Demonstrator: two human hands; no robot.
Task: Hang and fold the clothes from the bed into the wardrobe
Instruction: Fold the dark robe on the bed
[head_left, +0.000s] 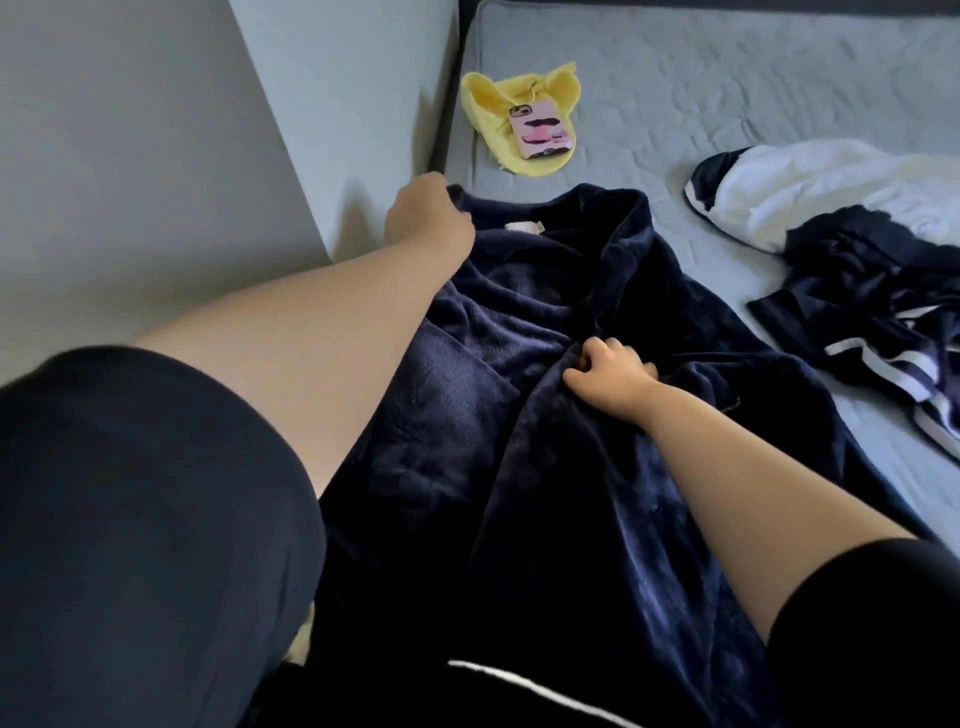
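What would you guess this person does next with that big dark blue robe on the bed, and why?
Probably lift the robe by its collar. The left hand already grips the collar edge near the label, and the right hand pinches the front fold, while the robe lies rumpled on the bed. Raising it would let it hang straight for a hanger.

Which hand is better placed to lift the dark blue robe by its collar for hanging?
The left hand, probably. It already grips the robe at the collar edge, near the label. The right hand holds the front fabric lower down, farther from the collar.
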